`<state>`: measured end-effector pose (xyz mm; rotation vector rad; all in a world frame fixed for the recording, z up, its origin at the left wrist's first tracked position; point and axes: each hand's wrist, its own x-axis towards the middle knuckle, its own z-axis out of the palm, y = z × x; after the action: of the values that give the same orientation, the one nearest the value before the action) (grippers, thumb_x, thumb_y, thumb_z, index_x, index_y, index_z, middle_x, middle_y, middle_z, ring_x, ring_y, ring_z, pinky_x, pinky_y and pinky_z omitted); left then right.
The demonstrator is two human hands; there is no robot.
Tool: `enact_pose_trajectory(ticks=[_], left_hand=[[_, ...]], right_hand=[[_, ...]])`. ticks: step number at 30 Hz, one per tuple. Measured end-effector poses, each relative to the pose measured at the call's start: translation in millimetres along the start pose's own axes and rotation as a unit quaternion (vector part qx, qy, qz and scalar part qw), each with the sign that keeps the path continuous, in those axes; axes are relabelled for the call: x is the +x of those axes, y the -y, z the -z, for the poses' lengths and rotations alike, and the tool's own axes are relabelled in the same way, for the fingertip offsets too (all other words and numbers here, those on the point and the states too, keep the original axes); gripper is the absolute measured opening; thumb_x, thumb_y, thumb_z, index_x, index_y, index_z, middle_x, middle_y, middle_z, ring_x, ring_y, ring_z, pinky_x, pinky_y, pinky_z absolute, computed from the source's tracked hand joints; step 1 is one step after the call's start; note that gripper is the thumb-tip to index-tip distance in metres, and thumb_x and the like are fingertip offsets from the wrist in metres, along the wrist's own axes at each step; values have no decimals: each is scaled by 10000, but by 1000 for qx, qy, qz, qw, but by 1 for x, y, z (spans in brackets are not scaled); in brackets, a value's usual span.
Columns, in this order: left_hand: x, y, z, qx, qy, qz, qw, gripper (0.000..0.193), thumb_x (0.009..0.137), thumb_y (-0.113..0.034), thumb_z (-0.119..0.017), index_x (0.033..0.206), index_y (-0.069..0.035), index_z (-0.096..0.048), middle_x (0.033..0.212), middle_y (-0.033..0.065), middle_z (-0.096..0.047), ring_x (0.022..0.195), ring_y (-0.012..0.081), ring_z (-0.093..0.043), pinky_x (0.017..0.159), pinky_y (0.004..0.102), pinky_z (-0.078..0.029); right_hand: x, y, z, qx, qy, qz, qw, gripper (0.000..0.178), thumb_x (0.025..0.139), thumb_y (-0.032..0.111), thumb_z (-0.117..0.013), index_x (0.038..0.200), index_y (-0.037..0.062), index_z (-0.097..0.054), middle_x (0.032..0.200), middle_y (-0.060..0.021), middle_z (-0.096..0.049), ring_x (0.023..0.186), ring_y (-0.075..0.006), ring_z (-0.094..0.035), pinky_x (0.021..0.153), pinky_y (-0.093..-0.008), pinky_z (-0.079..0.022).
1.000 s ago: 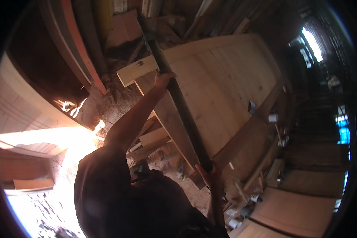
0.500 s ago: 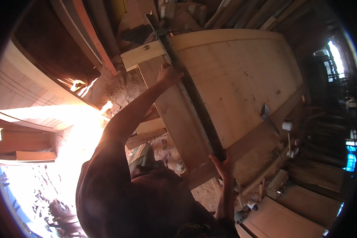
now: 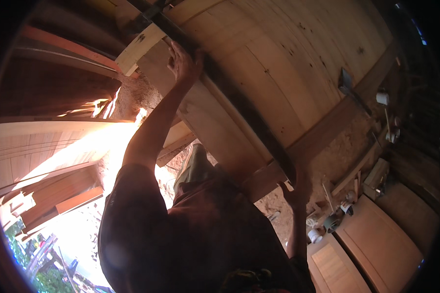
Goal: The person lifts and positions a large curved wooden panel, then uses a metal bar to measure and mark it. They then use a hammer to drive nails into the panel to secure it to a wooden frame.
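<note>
A long dark metal bar clamp (image 3: 244,110) lies slantwise over a large wooden panel (image 3: 278,78) with a curved top edge. Close to the clamp's far end, my left hand (image 3: 186,66) rests beside the bar, its fingers stretched out over the near board (image 3: 215,122). The palm side touches or nearly touches the bar. My right hand (image 3: 297,190) is at the bar's near end, thumb on one side and fingers on the other; the fingers are dim and partly blurred. A pale wood block (image 3: 138,49) sits at the panel's far left corner, next to the clamp's jaw.
A hammer (image 3: 345,82) lies at the panel's right edge. Finished-looking wooden panels (image 3: 376,239) stand at the lower right, near a white cup-like object (image 3: 382,98) and rolls. At left are stacked boards (image 3: 68,195) in strong sunlight and an orange-red strip (image 3: 68,46).
The view has turned, so the panel and clamp sit further up and more slanted. My left hand's fingers have spread from a curl around the bar; my right hand stays at the near end.
</note>
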<state>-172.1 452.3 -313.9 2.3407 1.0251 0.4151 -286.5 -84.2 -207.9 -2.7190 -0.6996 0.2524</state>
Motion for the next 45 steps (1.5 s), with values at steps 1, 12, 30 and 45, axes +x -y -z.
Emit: enact_pose_trajectory(ticks=[1,12,30,45], left_hand=[[0,4,-7,13,-15,-11,1000,1005,989,-482,-575,1585,128,-44,1684,270,-191,1584,391,-133,1223,539,-158],[13,-5,6,23,-10,-30,999,916,985,-357,-549,1572,140,-52,1637,315,-259,1564,394,-184,1223,535,-155],[-59,188,51,-408,489,56,769,618,935,-197,-757,1486,-56,-517,1457,116,-584,1347,242,-551,1159,386,-427],[-61,183,20,-404,484,-14,776,654,903,-192,-798,1479,-58,-520,1498,135,-546,1386,265,-500,1159,425,-426]], right_hand=[[-4,-6,-5,-16,10,-27,999,707,856,433,-810,1419,85,-563,1321,-245,-591,1221,-459,-563,1020,-547,-473],[4,-14,-25,-42,38,-90,994,671,842,381,-810,1394,74,-581,1252,-256,-600,1193,-466,-556,997,-558,-478],[1,-24,-38,-62,-25,-57,996,589,788,270,-836,1252,13,-583,1186,-246,-588,1142,-457,-557,991,-541,-446],[19,22,-31,-141,53,-142,978,601,801,202,-808,1310,27,-540,1214,-243,-574,1147,-472,-572,959,-542,-470]])
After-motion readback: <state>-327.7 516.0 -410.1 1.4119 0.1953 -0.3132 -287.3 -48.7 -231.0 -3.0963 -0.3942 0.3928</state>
